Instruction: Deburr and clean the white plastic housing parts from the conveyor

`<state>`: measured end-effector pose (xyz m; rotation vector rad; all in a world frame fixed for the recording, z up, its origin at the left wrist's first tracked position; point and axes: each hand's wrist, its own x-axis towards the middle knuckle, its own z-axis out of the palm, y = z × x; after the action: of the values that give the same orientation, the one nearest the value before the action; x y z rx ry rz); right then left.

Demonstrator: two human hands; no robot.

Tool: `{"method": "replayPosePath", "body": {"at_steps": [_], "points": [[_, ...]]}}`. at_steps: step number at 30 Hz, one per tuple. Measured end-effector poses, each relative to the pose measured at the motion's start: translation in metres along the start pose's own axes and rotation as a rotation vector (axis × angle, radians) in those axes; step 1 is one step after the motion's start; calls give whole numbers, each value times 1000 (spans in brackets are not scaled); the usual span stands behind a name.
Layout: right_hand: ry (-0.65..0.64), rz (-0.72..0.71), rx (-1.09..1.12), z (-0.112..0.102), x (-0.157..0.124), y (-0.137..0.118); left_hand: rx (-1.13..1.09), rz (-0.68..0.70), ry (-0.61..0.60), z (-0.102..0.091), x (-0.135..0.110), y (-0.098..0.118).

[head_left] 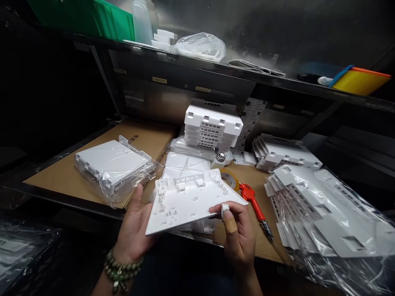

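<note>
A flat white plastic housing panel [188,199] with small moulded ribs and clips is held above the bench edge. My left hand [134,226] supports it from below at its left side, thumb up along the edge, beads on the wrist. My right hand [237,230] is at the panel's right corner, fingers pinched on a small white plastic piece [225,209]; a plaster wraps the thumb.
A bagged white panel [112,166] lies on cardboard at left. A stack of white housings [212,127] stands behind, more housings [284,154] at right, bagged panels [324,205] at far right. A red-handled screwdriver [254,203] and tape roll [230,177] lie on the bench. A shelf runs above.
</note>
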<state>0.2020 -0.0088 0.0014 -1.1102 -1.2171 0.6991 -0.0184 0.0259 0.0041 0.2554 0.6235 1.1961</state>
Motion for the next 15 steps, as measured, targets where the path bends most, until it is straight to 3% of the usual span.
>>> {"method": "replayPosePath", "body": {"at_steps": [2,4,6,8,11,15], "points": [[-33,4,-7,-4,-3,3,-73,-155,-104,2,6,2],[-122,33,12,-11,-3,4,-85,-183,-90,7,9,3],[-190,10,-23,-15,-2,1,-107,-135,-40,18,9,0],[-223,-107,-128,-13,-2,-6,-136,-40,13,34,8,-3],[-295,-288,-234,5,-5,-22,-150,65,74,60,5,-9],[-350,-379,-208,32,-11,-35,-110,125,102,78,0,-13]]}}
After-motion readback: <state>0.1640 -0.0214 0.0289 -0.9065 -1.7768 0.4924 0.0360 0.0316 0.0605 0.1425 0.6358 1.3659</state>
